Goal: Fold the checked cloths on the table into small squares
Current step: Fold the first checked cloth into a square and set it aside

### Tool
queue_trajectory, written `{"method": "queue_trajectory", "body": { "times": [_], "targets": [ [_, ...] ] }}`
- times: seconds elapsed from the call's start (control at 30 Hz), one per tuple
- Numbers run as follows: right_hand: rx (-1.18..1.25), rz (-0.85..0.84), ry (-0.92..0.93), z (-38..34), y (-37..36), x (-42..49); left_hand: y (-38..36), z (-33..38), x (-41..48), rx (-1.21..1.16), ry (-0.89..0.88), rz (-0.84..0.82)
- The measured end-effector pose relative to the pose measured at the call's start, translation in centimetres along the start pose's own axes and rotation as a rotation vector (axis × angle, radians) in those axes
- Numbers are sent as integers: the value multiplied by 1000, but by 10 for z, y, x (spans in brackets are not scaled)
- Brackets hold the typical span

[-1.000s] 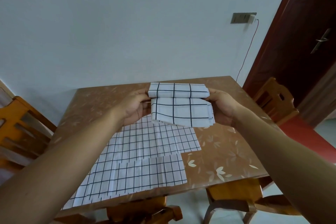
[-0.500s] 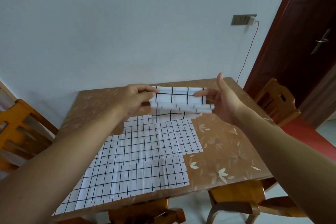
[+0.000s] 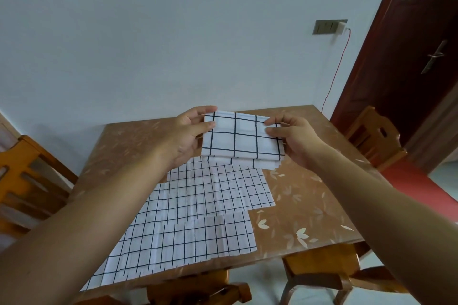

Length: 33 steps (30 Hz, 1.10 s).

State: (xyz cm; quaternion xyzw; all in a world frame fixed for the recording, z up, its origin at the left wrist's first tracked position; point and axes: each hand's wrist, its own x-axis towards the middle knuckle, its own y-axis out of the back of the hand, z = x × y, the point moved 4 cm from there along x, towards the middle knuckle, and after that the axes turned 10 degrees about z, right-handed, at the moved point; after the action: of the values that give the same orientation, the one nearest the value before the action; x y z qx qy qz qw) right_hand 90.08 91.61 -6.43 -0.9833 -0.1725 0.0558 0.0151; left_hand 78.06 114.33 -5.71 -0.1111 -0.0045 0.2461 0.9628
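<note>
Fingers of the left hand (image 3: 184,135) and right hand (image 3: 288,137) pinch the folded white black-checked cloth square (image 3: 241,140) above the brown floral table (image 3: 309,205); uneven lower layers could slip, skewing it.

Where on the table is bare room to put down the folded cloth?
The table is bare on its right side, between the flat cloths and the right edge, below the right hand. The far left corner, behind the left hand, is bare too. The near left is crowded. The folded cloth is in both hands.
</note>
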Motion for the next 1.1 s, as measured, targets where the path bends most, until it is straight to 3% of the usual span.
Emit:
{"method": "queue_trajectory", "body": {
  "times": [0.1, 0.37, 0.43, 0.57, 0.7, 0.8, 0.87, 0.97, 1.1],
  "targets": [
    [35, 80, 27, 0, 3, 0, -4, -6, -2, -40, 47, -62],
    [10, 111, 20, 9, 32, -3, -18, -23, -8, 260, -39, -49],
    [-108, 98, 9, 11, 42, -4, -26, -22, -7, 331, -73, -43],
    [-617, 16, 210, -4, 52, -9, -55, -15, -7, 598, -237, -115],
    [-744, -145, 258, -13, 40, -21, -98, -6, -18, 737, -334, -256],
    [-663, -88, 257, -14, 55, -24, -123, -1, -22, 622, -369, -278],
    [-483, -71, 212, -16, 74, -26, -128, -3, -17, 460, -326, -162],
    [-233, -18, 157, -19, 107, -27, -143, -26, -13, 252, -97, -92],
    [-83, 13, 106, -22, 152, -31, -193, -62, -29, 216, 80, -112]
  ]
}}
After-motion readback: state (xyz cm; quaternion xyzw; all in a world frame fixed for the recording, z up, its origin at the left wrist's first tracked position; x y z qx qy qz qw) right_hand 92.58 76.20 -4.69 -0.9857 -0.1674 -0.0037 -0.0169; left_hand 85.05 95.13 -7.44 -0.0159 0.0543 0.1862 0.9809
